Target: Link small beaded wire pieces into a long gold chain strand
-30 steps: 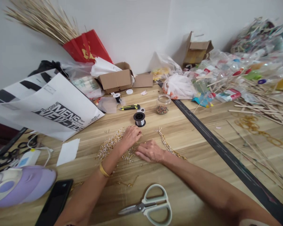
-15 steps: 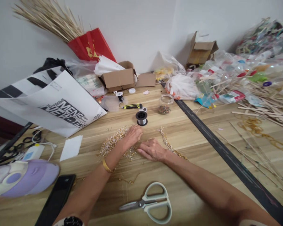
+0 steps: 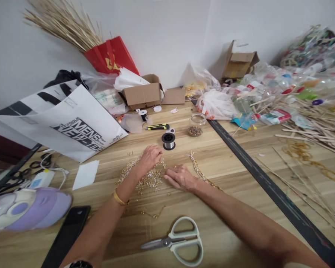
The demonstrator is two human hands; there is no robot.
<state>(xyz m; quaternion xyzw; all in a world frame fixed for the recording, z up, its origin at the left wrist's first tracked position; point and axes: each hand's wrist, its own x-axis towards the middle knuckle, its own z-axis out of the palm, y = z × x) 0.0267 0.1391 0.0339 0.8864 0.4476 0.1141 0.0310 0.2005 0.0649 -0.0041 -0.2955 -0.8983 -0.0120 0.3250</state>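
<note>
A heap of small gold and silver bead-like pieces (image 3: 150, 180) lies on the wooden table. Over its far edge is my left hand (image 3: 151, 156), fingers curled and closed; whatever they pinch is hidden. My right hand (image 3: 181, 176) rests on the table at the heap's right side, its fingers pressed together, and I cannot make out anything in them. Just right of that hand lies a beaded gold and silver chain (image 3: 197, 167). A spool of fine silvery wire (image 3: 168, 142) stands beyond both hands. Closer to me is a short thin gold chain (image 3: 153, 214).
White-handled scissors (image 3: 184, 242) lie in front. Past the spool are a yellow-black utility knife (image 3: 158, 127) and a glass jar of beads (image 3: 195, 126). A phone (image 3: 68, 234) and a white paper bag (image 3: 64, 123) are at left; plastic bottles and sticks (image 3: 312, 130) crowd the right.
My left hand has shifted a little left, away from the right hand, uncovering more of the heap between them. My right hand has stayed nearly in place. The view has shifted slightly.
</note>
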